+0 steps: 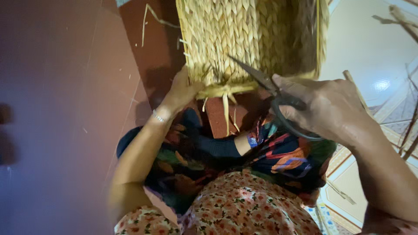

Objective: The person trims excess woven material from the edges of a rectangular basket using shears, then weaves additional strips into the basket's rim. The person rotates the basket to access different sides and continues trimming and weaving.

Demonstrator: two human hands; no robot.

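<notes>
A woven straw basket (244, 39) fills the top middle of the head view, with loose straw ends hanging from its lower edge. My left hand (183, 89) grips the basket's lower left corner. My right hand (326, 109) holds dark metal scissors (261, 80) by their handles. The blades point up and left, lying against the basket's weave just above its lower edge. Loose straw ends (226, 109) dangle between my two hands.
My lap in colourful patterned cloth (244, 165) lies below the basket. Reddish floor tiles (65, 109) with scattered straw bits spread to the left. A pale patterned mat (374, 52) and dry sticks (409, 130) lie at the right.
</notes>
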